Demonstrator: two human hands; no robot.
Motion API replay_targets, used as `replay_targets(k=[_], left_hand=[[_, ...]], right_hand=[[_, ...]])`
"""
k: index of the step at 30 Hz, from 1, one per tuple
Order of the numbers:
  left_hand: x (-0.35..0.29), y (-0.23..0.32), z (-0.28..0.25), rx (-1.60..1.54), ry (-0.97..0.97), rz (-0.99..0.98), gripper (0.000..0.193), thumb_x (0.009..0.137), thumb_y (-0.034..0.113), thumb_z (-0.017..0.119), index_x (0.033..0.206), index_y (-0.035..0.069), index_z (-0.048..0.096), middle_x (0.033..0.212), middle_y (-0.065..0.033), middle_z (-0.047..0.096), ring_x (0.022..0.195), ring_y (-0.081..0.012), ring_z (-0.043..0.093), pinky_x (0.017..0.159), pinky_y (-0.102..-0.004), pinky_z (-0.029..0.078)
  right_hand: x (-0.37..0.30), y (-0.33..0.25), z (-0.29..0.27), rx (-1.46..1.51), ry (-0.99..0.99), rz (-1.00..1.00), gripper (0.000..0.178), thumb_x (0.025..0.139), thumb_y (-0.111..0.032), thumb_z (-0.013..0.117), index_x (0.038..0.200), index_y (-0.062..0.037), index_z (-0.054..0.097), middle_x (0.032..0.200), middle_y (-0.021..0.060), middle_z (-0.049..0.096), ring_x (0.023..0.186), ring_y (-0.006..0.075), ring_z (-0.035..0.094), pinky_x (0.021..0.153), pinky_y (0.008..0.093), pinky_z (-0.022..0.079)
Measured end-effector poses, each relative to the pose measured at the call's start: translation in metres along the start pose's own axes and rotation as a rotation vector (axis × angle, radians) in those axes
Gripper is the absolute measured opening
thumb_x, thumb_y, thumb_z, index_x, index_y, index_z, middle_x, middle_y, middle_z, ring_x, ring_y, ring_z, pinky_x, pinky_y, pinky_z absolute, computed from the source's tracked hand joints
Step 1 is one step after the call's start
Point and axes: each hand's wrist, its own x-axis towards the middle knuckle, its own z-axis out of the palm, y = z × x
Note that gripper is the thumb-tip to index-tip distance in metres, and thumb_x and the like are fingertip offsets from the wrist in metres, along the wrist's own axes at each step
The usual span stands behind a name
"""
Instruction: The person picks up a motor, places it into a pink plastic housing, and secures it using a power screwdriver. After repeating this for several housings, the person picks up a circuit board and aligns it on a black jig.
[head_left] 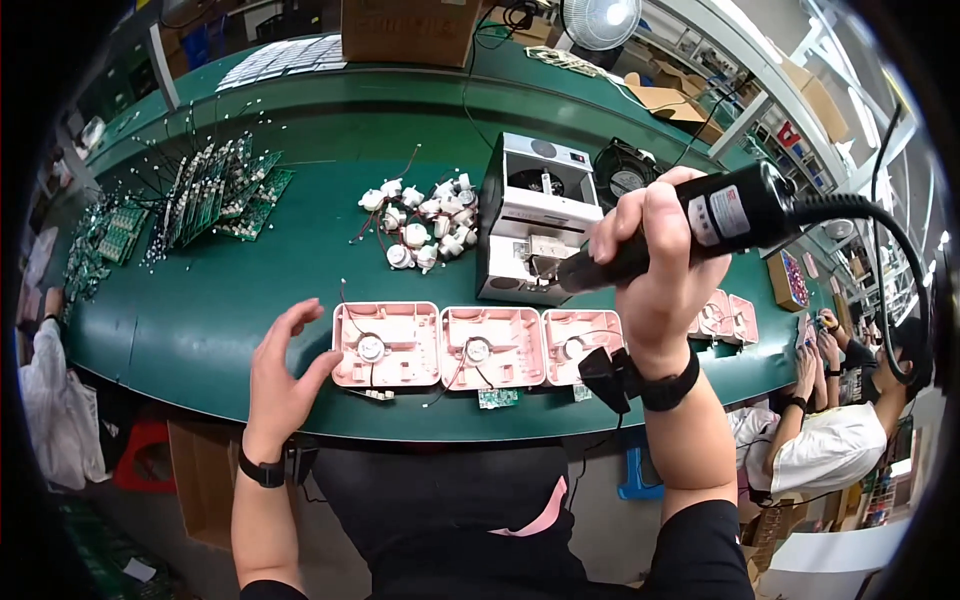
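Observation:
My right hand is wrapped round a black electric screwdriver with a thick cord. The tool is held tilted, its front end low at the front of a white and black screw feeder. Whether the bit touches the feeder I cannot tell. My left hand is open, fingers apart, beside the leftmost pink plastic housing. Next to it lie a second pink housing and a third pink housing, partly behind my right wrist. Each holds a small round part with wires.
Behind the housings lies a pile of small white motors with wires. Green circuit boards are stacked at the left. More pink housings sit to the right. A fan stands at the back. Other people work at both ends of the green bench.

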Motion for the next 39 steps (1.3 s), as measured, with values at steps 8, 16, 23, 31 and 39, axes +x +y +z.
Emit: replay_targets(k=[8, 16, 23, 31, 39], left_hand=[[-0.020, -0.024, 0.035, -0.239, 0.151, -0.151, 0.039, 0.093, 0.011, 0.063, 0.128, -0.003, 0.057, 0.119, -0.0168, 0.067, 0.112, -0.0286, 0.064, 0.097, -0.0364, 0.049], [-0.016, -0.018, 0.027, -0.131, 0.136, -0.102, 0.030, 0.096, 0.011, 0.057, 0.124, 0.003, 0.063, 0.110, -0.0156, 0.067, 0.101, -0.0335, 0.064, 0.088, -0.0369, 0.050], [-0.023, -0.029, 0.026, -0.057, 0.177, -0.043, 0.032, 0.093, 0.013, 0.062, 0.125, 0.007, 0.062, 0.099, -0.0112, 0.066, 0.093, -0.0320, 0.063, 0.082, -0.0393, 0.050], [-0.026, -0.031, 0.025, -0.054, 0.181, -0.040, 0.036, 0.091, 0.014, 0.065, 0.126, 0.009, 0.061, 0.097, -0.0098, 0.064, 0.094, -0.0309, 0.062, 0.083, -0.0409, 0.049], [-0.024, -0.031, 0.024, -0.038, 0.175, -0.054, 0.037, 0.090, 0.015, 0.067, 0.125, 0.008, 0.061, 0.096, -0.0095, 0.064, 0.093, -0.0303, 0.062, 0.083, -0.0412, 0.049]], right_hand=[[0.026, 0.041, -0.025, -0.107, 0.000, 0.102, 0.017, 0.096, -0.014, 0.060, 0.102, -0.0023, 0.050, 0.068, 0.0064, 0.053, 0.051, 0.0169, 0.052, 0.052, 0.0324, 0.047], [-0.005, -0.001, 0.058, 0.244, -0.173, 0.216, 0.021, 0.100, -0.025, 0.055, 0.107, -0.0070, 0.048, 0.070, 0.0062, 0.054, 0.049, 0.0167, 0.050, 0.051, 0.0346, 0.046], [-0.046, 0.031, 0.147, 0.216, -0.582, 0.127, 0.028, 0.095, -0.012, 0.061, 0.114, -0.0061, 0.042, 0.072, 0.0089, 0.055, 0.054, 0.0175, 0.052, 0.054, 0.0335, 0.049], [-0.066, 0.065, 0.163, 0.180, -0.570, 0.263, 0.031, 0.092, -0.004, 0.060, 0.114, -0.0040, 0.038, 0.072, 0.0101, 0.054, 0.055, 0.0175, 0.052, 0.056, 0.0334, 0.049], [-0.067, 0.064, 0.168, 0.193, -0.571, 0.251, 0.036, 0.085, 0.006, 0.064, 0.111, -0.0021, 0.041, 0.067, 0.0034, 0.052, 0.054, 0.0102, 0.050, 0.050, 0.0274, 0.043]])
